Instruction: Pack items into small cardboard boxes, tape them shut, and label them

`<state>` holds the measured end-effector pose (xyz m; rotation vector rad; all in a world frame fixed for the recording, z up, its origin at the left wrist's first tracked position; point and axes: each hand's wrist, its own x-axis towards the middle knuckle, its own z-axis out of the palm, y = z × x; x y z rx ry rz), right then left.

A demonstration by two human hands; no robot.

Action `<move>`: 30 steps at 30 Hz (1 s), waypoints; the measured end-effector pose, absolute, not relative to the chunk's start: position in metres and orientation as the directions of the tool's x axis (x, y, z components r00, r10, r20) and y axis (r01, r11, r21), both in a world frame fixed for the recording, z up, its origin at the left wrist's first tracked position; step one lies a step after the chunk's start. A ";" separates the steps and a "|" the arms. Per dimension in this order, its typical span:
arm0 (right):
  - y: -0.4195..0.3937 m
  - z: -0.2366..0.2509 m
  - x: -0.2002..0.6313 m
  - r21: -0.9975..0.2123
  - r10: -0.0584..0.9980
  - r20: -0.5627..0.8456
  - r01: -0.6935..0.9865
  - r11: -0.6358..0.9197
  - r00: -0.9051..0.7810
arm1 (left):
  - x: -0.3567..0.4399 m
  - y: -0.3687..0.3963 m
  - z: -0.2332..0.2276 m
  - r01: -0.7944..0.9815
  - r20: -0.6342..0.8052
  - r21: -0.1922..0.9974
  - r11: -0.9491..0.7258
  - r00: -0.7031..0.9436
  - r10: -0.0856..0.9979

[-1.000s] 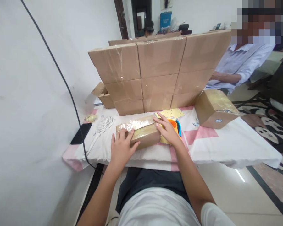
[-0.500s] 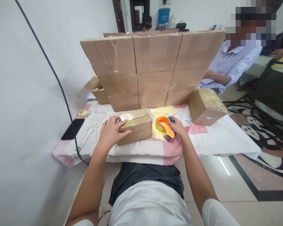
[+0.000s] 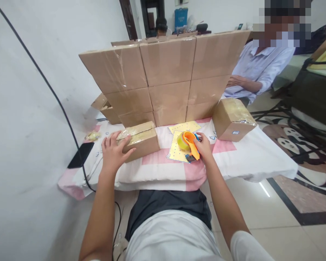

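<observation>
Against the wall at the far left, a black phone (image 3: 80, 155) and a cable (image 3: 70, 127) are lying close to the surface's (image 3: 247, 163) edge, leaving little room there. Next, the left hand (image 3: 112, 152) is resting flat, grip released, on the small taped box (image 3: 139, 139); pressing it down firmly would keep it from sliding. Further right, the right hand (image 3: 203, 146) is closing its grip on the orange tape dispenser (image 3: 189, 143), sitting on a yellow sheet (image 3: 179, 145). Behind, stacked cartons (image 3: 165, 76) are walling the far side; another box (image 3: 232, 119) is crowding the right, so the open cloth nearest the person seems safest.
</observation>
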<state>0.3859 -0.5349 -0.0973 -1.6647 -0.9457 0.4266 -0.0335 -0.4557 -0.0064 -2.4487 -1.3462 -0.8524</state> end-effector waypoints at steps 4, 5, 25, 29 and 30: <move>-0.531 -0.101 0.380 -0.960 0.748 0.250 0.258 0.109 0.615 | 0.004 -0.483 -0.028 0.772 0.730 0.191 -0.606 0.301 0.613; -0.530 -0.101 0.377 -0.960 0.745 0.274 0.217 0.176 0.608 | 0.020 -0.491 -0.034 0.723 0.738 0.233 -0.650 0.303 0.602; -0.535 -0.091 0.356 -0.893 0.758 0.448 0.280 0.352 0.474 | 0.205 -0.527 -0.068 0.400 0.313 0.768 -0.500 0.448 0.838; -0.538 -0.088 0.352 -0.884 0.762 0.460 0.313 0.346 0.456 | 0.203 -0.522 -0.071 0.449 0.258 0.762 -0.467 0.450 0.855; -0.539 -0.088 0.351 -0.885 0.776 0.454 0.324 0.335 0.437 | 0.204 -0.521 -0.071 0.459 0.257 0.753 -0.471 0.454 0.853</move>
